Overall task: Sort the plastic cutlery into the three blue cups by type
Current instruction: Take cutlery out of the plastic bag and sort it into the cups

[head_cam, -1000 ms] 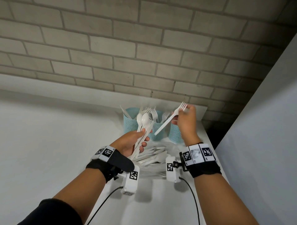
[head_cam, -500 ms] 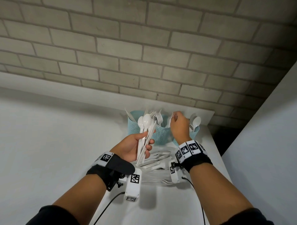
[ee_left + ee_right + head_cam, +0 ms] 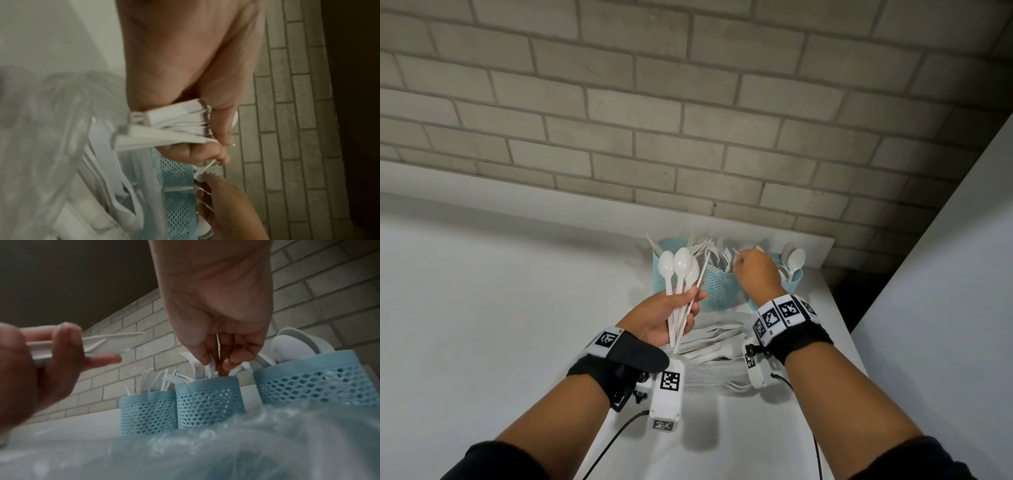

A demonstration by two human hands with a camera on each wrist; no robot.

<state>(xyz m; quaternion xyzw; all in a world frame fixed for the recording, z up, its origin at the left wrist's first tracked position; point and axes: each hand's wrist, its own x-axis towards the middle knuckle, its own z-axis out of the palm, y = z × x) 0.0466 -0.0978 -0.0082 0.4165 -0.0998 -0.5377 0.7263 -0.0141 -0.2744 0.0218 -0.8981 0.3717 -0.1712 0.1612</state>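
Note:
Three blue mesh cups stand by the brick wall: the left cup (image 3: 148, 410) holds knives, the middle cup (image 3: 207, 399) forks, the right cup (image 3: 316, 379) spoons. My right hand (image 3: 755, 270) hangs over the middle cup (image 3: 719, 287), fingertips pointing down and pinching the top of a white fork (image 3: 210, 365) that stands in it. My left hand (image 3: 681, 308) grips a bundle of white spoons (image 3: 681, 270) and other cutlery, held upright in front of the left cup (image 3: 664, 274). The bundle's handles (image 3: 174, 123) show in the left wrist view.
A pile of white cutlery (image 3: 715, 342) lies on the white table (image 3: 517, 308) between my wrists, in crinkled clear plastic (image 3: 226, 443). The brick wall (image 3: 688, 120) rises right behind the cups. A grey panel (image 3: 945, 274) bounds the right side, past the table's edge.
My right hand has carried the fork from up in the air down into the middle cup. The left hand has kept its bundle in about the same place.

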